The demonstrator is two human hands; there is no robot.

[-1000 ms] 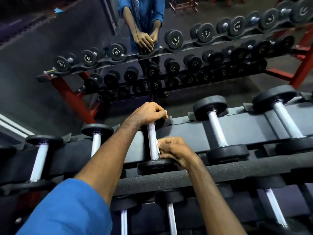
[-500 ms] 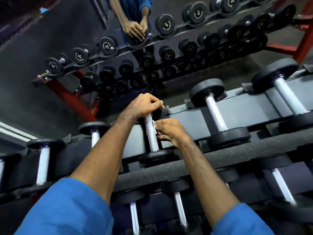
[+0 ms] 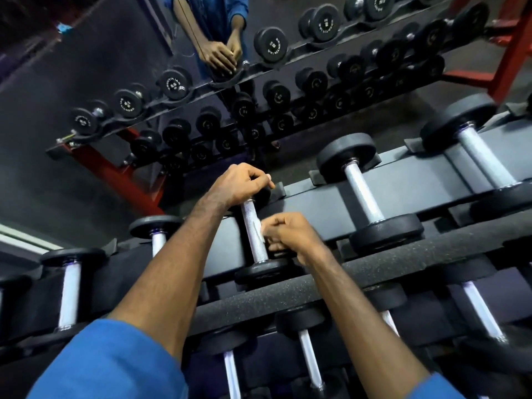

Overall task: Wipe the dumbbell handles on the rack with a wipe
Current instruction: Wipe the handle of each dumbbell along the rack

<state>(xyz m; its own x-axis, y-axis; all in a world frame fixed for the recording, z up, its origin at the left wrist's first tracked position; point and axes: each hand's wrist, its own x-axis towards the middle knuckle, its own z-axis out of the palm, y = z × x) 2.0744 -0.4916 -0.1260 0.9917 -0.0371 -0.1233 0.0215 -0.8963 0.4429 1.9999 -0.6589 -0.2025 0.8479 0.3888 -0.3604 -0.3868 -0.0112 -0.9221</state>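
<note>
Dumbbell handle (image 3: 254, 231): on the rack's (image 3: 316, 286) top tier, between our two hands.
Left hand (image 3: 240, 184): clenched over the far weight head — we steady it.
Right hand (image 3: 288, 236): pinching the wipe (image 3: 260, 233) against the handle's side.
Risk: we judge the small wipe could bunch or slip — leaving knurling unwiped.

Your right hand (image 3: 290, 237), with the wipe (image 3: 260, 233) pinched against the dumbbell handle (image 3: 253, 231), sat low on the handle by the near weight head a second ago. Half a second ago it was up near the far end, close under your left hand (image 3: 239, 182). Now it is back down around mid-handle, knuckles closer to the near head. Your view has also tipped, so the mirrored rack sits higher in frame.
</note>
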